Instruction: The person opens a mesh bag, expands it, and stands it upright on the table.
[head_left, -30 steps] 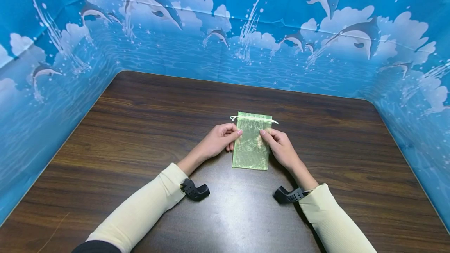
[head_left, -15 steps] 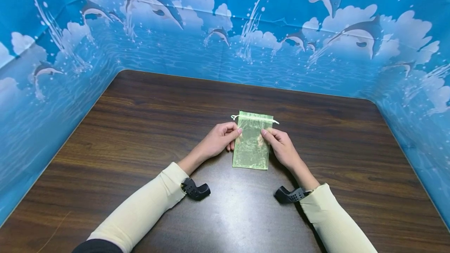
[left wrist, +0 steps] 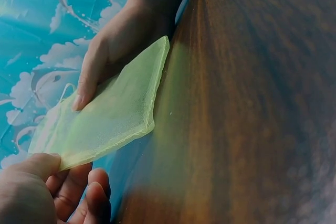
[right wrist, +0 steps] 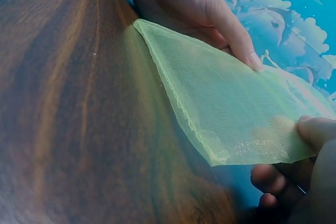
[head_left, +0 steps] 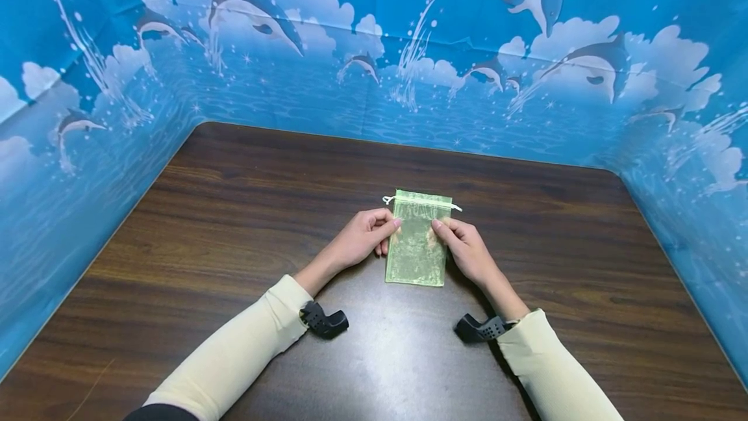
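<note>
A flat, sheer green organza drawstring bag point(head_left: 417, 252) is stretched between both hands, its pale drawstring end towards the far side of the table. The left hand point(head_left: 365, 237) pinches its left edge, thumb on top and fingers beneath. Opposite it, the right hand point(head_left: 467, 247) pinches the right edge the same way, and its fingers show through the mesh. In the left wrist view the bag point(left wrist: 113, 119) is tilted, with its stitched bottom edge close over the wood. The right wrist view shows the bag point(right wrist: 220, 108) with small drawstring loops beyond the thumbs.
A dark wood-grain table point(head_left: 234, 200) lies under the hands. Blue curtains point(head_left: 292, 96) printed with dolphins and clouds stand along its back and sides. Black camera mounts point(head_left: 324, 320) sit on both wrists, at the cuffs of pale sleeves point(head_left: 234, 349).
The hands keep the same grip on the bag, which stays in nearly the same place. The whole head view has shifted slightly.
</note>
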A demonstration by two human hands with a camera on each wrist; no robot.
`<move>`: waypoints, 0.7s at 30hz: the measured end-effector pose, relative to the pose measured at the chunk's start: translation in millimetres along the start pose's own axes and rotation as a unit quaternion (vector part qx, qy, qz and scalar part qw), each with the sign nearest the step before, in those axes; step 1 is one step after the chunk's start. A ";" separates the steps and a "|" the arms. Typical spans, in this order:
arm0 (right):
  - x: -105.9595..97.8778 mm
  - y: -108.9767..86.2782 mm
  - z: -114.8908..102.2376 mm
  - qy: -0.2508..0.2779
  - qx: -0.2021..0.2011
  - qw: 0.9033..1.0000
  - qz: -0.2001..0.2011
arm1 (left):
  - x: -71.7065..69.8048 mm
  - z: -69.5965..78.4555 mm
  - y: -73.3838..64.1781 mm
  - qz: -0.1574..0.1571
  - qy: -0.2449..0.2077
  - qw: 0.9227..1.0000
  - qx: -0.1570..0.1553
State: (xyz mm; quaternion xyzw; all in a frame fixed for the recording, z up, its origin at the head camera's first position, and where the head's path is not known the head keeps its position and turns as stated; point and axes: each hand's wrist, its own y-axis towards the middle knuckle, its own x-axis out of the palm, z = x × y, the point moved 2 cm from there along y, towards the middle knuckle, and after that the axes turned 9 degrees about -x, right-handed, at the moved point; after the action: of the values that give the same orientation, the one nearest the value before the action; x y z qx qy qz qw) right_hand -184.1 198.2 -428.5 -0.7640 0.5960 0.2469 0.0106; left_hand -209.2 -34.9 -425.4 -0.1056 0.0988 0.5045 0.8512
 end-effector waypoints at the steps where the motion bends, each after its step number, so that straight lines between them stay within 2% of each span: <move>1: 0.1 -0.4 0.5 -0.002 -0.002 1.000 0.000 | 0.3 -0.4 -0.2 0.000 -0.002 1.000 0.000; 9: 0.7 -0.3 0.3 -0.007 -0.024 1.000 0.001 | 0.9 -1.9 0.0 0.001 -0.008 1.000 0.005; 21: 0.6 1.3 0.4 -0.009 -0.021 1.000 0.012 | 0.1 -1.0 0.6 0.000 -0.007 1.000 0.006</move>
State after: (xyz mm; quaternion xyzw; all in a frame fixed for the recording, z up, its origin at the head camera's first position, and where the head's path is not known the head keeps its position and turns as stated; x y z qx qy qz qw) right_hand -185.3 197.4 -428.7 -0.7544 0.5997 0.2668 -0.0033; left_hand -209.8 -34.8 -426.5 -0.0974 0.0959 0.5047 0.8524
